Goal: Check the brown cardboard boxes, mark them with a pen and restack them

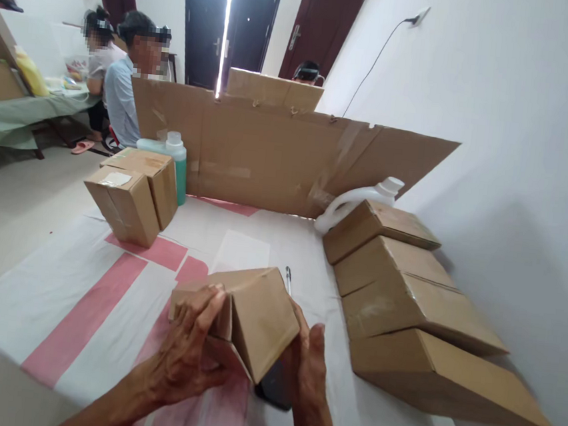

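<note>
- Boxes, cardboard, two [129, 205]: at our left, side by side on the cloth [94, 355].
- Left hand [191, 345]: ours, grasping the carton's left part, fingers over a flap.
- Carton [266, 325]: brown cardboard, between our hands above the cloth; contact beneath unclear. We judge it light, dry, not slippery; walls stiff, flaps bendable, edges crushable. Best held by opposite walls, palms flat.
- Phone [274, 389]: dark, partly under the carton.
- Right hand [313, 360]: ours, unclenched against the carton's right side, thumb free.
- Boxes, cardboard, in a row [390, 303]: at our right.
</note>
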Demonstrator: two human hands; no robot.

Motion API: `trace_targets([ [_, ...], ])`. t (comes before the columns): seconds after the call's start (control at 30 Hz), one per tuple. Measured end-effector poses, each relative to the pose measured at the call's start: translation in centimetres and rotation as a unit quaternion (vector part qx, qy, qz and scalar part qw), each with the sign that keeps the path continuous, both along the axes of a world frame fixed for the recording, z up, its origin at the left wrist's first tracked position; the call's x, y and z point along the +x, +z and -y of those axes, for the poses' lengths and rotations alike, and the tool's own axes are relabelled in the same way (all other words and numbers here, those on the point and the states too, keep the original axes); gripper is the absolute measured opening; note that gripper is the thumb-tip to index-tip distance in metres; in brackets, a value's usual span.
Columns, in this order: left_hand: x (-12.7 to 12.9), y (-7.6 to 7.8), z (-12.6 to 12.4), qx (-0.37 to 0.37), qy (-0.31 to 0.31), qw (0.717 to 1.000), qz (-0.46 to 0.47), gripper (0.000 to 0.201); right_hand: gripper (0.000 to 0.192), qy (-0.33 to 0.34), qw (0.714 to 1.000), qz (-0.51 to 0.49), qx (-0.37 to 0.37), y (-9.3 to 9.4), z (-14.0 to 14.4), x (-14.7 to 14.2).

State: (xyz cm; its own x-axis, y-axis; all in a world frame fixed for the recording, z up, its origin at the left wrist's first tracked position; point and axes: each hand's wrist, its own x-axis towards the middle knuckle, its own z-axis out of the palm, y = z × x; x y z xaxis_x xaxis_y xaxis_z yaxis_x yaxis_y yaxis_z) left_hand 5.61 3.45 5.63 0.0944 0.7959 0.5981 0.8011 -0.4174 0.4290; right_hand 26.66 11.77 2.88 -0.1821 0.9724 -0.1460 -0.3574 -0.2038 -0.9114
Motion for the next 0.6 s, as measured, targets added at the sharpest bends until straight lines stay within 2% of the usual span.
trace_targets([
  [0.13,0.4,-0.1,1.1,0.022,-0.104,0.993,-0.057,0.093,0.073,0.068,0.987,-0.002,-0.144,0.3,-0.5,2.7],
  [0.27,0.0,-0.4,2.7,0.062,-0.183,0.974,-0.117,0.065,0.078,0.136,0.957,-0.03,-0.254,-1.1,0.8,5.3],
  [0.37,-0.6,-0.5,4.0,0.018,-0.229,0.966,-0.118,0.063,0.076,0.16,0.941,-0.049,-0.295,-2.2,2.2,6.4],
  [0.43,-1.1,-0.6,4.8,-0.024,-0.258,0.961,-0.097,0.076,0.078,0.163,0.937,-0.056,-0.305,-2.5,2.7,6.7],
  [0.5,-1.4,-1.2,5.5,-0.047,-0.266,0.96,-0.076,0.085,0.075,0.174,0.933,-0.044,-0.31,-2.6,3.2,6.5],
  [0.53,-1.4,-1.9,5.8,-0.047,-0.256,0.964,-0.063,0.083,0.069,0.184,0.933,-0.032,-0.309,-2.6,3.4,6.3],
  [0.6,-1.3,-3.7,6.3,-0.042,-0.198,0.979,-0.017,0.079,0.056,0.196,0.934,-0.011,-0.298,-2.8,4.2,5.9],
])
